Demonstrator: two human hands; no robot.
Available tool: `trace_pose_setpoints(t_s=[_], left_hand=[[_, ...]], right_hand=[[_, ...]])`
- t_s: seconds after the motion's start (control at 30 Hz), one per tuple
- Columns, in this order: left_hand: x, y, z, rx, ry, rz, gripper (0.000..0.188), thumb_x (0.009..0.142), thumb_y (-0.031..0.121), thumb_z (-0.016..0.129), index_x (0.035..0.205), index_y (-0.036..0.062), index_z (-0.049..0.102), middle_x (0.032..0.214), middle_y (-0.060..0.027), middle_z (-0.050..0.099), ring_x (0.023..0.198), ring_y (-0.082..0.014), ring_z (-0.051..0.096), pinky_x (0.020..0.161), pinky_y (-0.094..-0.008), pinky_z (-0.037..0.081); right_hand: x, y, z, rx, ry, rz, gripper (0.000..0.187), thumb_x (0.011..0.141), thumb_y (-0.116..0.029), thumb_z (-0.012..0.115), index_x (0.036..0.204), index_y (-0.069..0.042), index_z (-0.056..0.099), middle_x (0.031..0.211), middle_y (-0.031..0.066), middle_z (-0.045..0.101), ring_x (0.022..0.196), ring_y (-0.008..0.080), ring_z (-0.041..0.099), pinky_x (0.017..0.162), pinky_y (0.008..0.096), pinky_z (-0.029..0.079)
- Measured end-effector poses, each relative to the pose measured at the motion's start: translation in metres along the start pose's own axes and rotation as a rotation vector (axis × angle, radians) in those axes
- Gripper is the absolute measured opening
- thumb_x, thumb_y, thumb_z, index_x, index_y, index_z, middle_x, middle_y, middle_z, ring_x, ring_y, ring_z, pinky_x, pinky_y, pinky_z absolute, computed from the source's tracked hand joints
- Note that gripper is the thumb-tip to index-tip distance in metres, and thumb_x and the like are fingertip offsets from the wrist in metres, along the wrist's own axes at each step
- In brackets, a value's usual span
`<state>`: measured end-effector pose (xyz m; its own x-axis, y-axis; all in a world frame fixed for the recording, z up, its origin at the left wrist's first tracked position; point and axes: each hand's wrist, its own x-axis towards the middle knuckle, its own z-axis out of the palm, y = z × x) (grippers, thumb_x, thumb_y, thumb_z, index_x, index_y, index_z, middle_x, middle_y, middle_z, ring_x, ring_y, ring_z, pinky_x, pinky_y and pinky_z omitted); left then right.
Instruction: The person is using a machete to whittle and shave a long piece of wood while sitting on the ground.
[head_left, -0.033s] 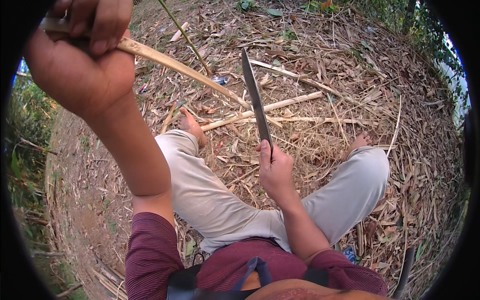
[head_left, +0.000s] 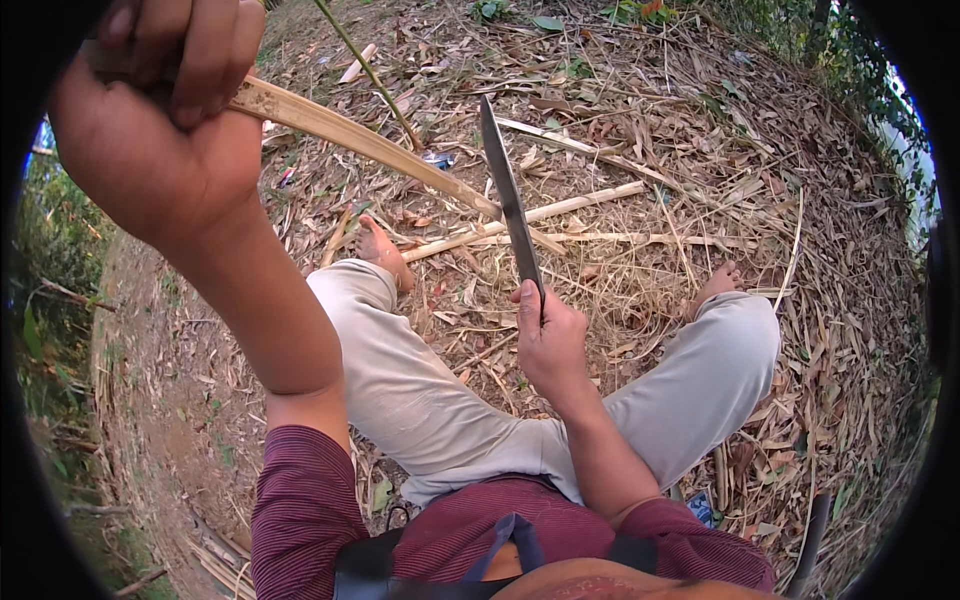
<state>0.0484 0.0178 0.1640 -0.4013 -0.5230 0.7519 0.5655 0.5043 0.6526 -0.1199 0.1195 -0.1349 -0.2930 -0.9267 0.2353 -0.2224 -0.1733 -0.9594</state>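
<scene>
High at the upper left, my left hand [head_left: 165,145] is closed around one end of a pale bamboo strip [head_left: 350,135]. The strip slopes down to the right, and its far end passes behind the blade of a long dark knife [head_left: 508,185]. My right hand [head_left: 552,340] grips the knife's handle between my knees, blade pointing up and away. Whether the blade's edge touches the strip is hard to tell. On the ground beyond my feet lie a split bamboo piece [head_left: 580,208] and a thinner strip [head_left: 650,240], which cross near the knife.
Dry leaves and shavings [head_left: 630,290] cover the ground around my bare feet. A thin green stem [head_left: 370,75] rises at the upper middle. Another pale strip [head_left: 590,150] lies farther off. Cut strips [head_left: 222,570] lie at lower left, and a dark pole [head_left: 810,545] at lower right.
My left hand has turned slightly, and the bamboo strip has rolled with it, showing a broader face. The knife and my right hand have barely moved.
</scene>
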Motion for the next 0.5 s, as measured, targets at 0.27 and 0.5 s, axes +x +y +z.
trace_pose_setpoints(t_s=[0.27, 0.5], left_hand=[[-0.011, -0.019, 0.037, -0.124, 0.057, -0.048, 0.03, 0.09, 0.015, 0.053, 0.066, 0.0157, 0.036, 0.053, 0.0064, 0.024, 0.044, -0.0059, 0.018, 0.05, -0.0266, 0.018], [-0.032, -0.012, 0.064, -0.042, 0.17, 0.014, 0.029, 0.086, 0.012, 0.053, 0.065, 0.0173, 0.035, 0.051, 0.007, 0.025, 0.043, -0.0053, 0.02, 0.051, -0.026, 0.018]], right_hand=[[-0.001, -0.057, -0.009, 0.014, -0.008, -0.232, 0.014, 0.097, -0.01, 0.053, 0.103, 0.002, 0.058, 0.073, 0.018, 0.061, 0.059, 0.0329, 0.062, 0.053, 0.04, 0.049], [-0.008, -0.053, -0.017, -0.045, -0.043, -0.264, 0.015, 0.094, -0.006, 0.055, 0.106, 0.003, 0.054, 0.074, 0.0181, 0.061, 0.058, 0.0339, 0.063, 0.053, 0.0429, 0.051]])
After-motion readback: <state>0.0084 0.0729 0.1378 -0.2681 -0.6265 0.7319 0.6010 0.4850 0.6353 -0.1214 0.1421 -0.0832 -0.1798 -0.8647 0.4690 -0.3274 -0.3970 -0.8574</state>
